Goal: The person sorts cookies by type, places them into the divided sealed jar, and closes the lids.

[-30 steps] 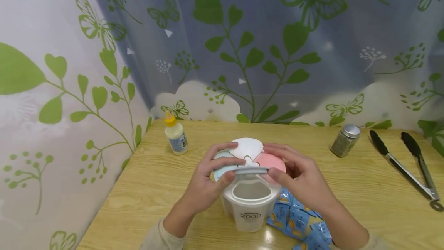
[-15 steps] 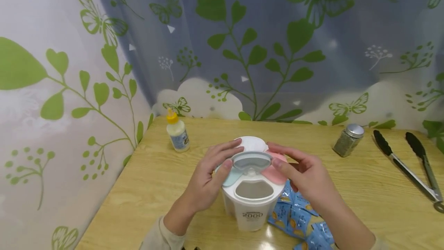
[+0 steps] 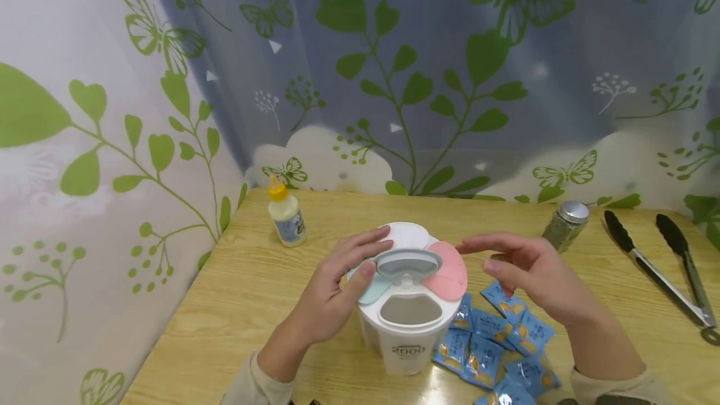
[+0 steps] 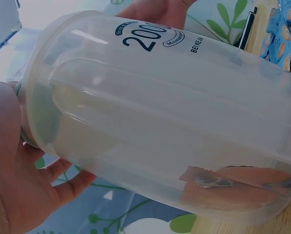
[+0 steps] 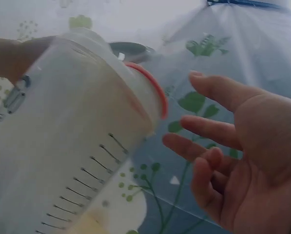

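"What stands at the far left?"

"A pale cloth printed with smooth green leaves (image 3: 112,133). Then, on the light wood-grain table (image 3: 242,280), a small cream plastic bottle with a pointed yellow cap (image 3: 288,220) stands upright."

"And the left hand (image 3: 337,283)?"

"It rests on the round white plastic lid (image 3: 375,312), fingers nearly straight and spread, not closed round anything. The thumb lies by the tilted-up grey flap (image 3: 409,262); whether it touches cannot be told."

"What does that lid cover?"

"A tall, translucent plastic container marked 2000 (image 3: 407,356), upright on the table, its walls ribbed. Blue, white and pink petal-shaped flaps lie flat, and a rounded opening shows before the grey one. In the left wrist view, a brownish, partly shiny shape (image 4: 242,189) shows through the wall near the base."

"Next to it?"

"Glossy blue sachets with crimped edges (image 3: 482,358), heaped just beside the container. Above them hangs the right hand (image 3: 542,277), loosely open and gripping nothing, its index fingertip near the pink flap."

"Beyond that?"

"A clear glass jar with a domed silver lid (image 3: 565,225), full of something greenish and grainy, and splayed metal tongs with ridged black tips (image 3: 666,284)."
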